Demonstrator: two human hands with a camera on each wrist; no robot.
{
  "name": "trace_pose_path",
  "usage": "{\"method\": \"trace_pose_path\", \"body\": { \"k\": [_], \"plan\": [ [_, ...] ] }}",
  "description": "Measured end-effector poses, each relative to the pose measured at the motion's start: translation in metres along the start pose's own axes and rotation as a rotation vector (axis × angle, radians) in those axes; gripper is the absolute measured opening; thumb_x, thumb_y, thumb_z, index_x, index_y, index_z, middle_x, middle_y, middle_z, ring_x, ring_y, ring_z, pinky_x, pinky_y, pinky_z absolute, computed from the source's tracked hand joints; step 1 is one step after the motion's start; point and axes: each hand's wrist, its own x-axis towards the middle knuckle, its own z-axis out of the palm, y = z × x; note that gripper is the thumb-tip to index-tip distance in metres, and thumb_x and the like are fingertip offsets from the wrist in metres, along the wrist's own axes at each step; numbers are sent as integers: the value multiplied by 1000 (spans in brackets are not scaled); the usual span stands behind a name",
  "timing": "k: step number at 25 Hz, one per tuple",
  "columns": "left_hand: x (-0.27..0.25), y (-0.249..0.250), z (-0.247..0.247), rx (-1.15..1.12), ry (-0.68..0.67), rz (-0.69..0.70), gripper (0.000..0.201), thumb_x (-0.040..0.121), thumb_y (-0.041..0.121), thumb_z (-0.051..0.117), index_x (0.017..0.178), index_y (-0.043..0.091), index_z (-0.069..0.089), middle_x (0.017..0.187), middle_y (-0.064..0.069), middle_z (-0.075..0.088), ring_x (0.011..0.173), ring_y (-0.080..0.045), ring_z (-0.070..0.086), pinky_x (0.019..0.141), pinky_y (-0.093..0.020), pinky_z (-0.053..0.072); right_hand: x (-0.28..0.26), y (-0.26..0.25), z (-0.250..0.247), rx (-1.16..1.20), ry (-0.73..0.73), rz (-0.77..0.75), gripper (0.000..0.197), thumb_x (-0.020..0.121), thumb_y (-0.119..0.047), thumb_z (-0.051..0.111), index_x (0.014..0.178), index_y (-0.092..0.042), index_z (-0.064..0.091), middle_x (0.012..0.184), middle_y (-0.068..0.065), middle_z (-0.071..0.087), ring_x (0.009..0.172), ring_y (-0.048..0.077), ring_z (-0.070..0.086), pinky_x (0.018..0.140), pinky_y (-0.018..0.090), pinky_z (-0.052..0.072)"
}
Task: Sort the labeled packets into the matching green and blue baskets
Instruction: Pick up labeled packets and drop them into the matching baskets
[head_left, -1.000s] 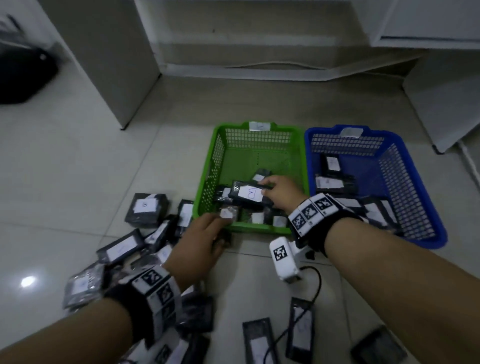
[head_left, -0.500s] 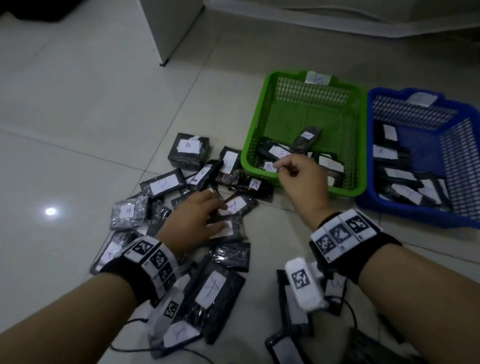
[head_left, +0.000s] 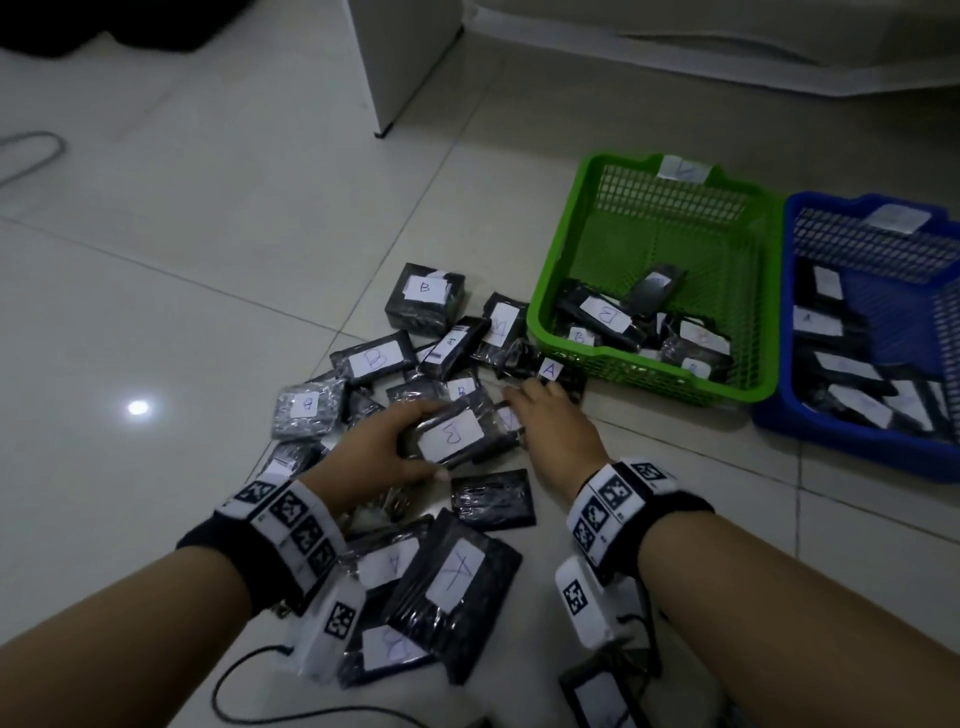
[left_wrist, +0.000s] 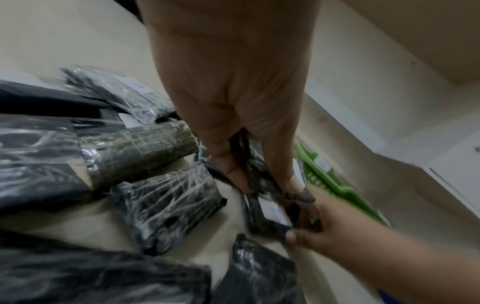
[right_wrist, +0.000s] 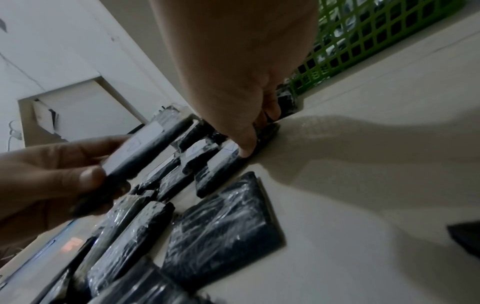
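Note:
Black plastic-wrapped packets with white letter labels lie in a pile (head_left: 395, 358) on the floor tiles. My left hand (head_left: 415, 452) grips one packet (head_left: 452, 434), label up, just above the pile; the right wrist view shows that same held packet (right_wrist: 145, 148). My right hand (head_left: 524, 400) reaches down beside it, and its thumb and fingers pinch a labeled packet (right_wrist: 228, 150) that lies on the floor near an "A" packet (head_left: 550, 370). To the right stands the green basket (head_left: 623, 364) with several packets inside. Further right, the blue basket (head_left: 831, 441) also holds several.
More packets lie close to me, under both wrists (head_left: 457, 571). A white cabinet corner (head_left: 395, 62) stands behind the pile. A cable (head_left: 244, 691) runs across the floor at the bottom. Bare tiles stretch away to the left.
My right hand has left the green basket and come down onto the pile. My left hand has picked up a packet from the pile. The head view has swung left.

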Motion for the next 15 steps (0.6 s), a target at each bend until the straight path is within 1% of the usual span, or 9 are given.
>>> {"method": "trace_pose_path", "body": {
  "k": [2, 4, 6, 7, 9, 11, 12, 13, 15],
  "plan": [
    [-2, 6, -6, -280, 40, -61, 66, 74, 16, 78, 130, 36, 50, 117, 12, 62, 101, -7, 63, 87, -23, 53, -3, 0, 1, -57, 13, 17, 51, 85, -10, 61, 133, -12, 44, 133, 7, 41, 122, 28, 38, 95, 34, 40],
    [1, 14, -5, -602, 109, -101, 57, 75, 4, 75, 123, 27, 55, 112, 2, 66, 94, -17, 68, 75, -28, 58, -9, 2, -2, -42, 6, 54, 50, 79, -22, 70, 123, -13, 47, 125, 8, 45, 116, 28, 39, 93, 34, 37],
    [9, 21, -1, -859, 178, -101, 48, 73, -1, 74, 114, 13, 54, 110, -10, 68, 90, -27, 70, 68, -34, 59, -16, 6, -10, 48, -35, 107, 45, 75, -23, 73, 112, -16, 47, 113, 7, 53, 108, 28, 46, 82, 34, 39],
    [14, 25, 1, -937, 206, -93, 46, 73, -1, 74, 112, 9, 52, 110, -13, 68, 89, -28, 69, 66, -34, 59, -17, 8, -15, 128, -55, 131, 40, 76, -20, 72, 107, -19, 46, 106, 6, 57, 103, 28, 51, 76, 32, 39],
    [25, 41, 5, -1029, 257, -77, 41, 77, -1, 70, 113, 5, 49, 107, -14, 69, 89, -26, 68, 64, -29, 59, -19, 18, -28, 358, -58, 173, 36, 77, -18, 72, 101, -23, 46, 94, -1, 57, 91, 22, 57, 68, 27, 39],
    [35, 62, 8, -1083, 305, -55, 35, 83, -1, 65, 114, 5, 49, 101, -13, 69, 83, -24, 67, 61, -25, 58, -24, 28, -46, 651, 12, 198, 33, 77, -14, 73, 100, -21, 50, 91, -4, 58, 82, 15, 58, 67, 25, 42],
    [40, 71, 10, -1109, 325, -35, 32, 85, -1, 63, 114, 5, 50, 101, -14, 68, 82, -23, 66, 60, -23, 57, -27, 31, -55, 809, 59, 212, 30, 78, -9, 71, 101, -18, 53, 91, -2, 59, 77, 14, 59, 64, 25, 46],
    [46, 81, 11, -1132, 336, -10, 29, 86, 0, 61, 114, 4, 51, 101, -15, 68, 82, -24, 66, 60, -23, 56, -32, 36, -66, 953, 98, 243, 27, 80, -5, 69, 103, -14, 56, 90, 1, 59, 71, 14, 60, 58, 26, 51],
    [61, 96, 12, -1147, 358, 40, 28, 89, 1, 59, 115, 2, 52, 101, -17, 67, 81, -25, 66, 61, -25, 57, -43, 47, -83, 1121, 164, 298, 25, 84, -1, 63, 105, -13, 60, 86, 3, 59, 64, 17, 60, 49, 30, 54]
  ]
}}
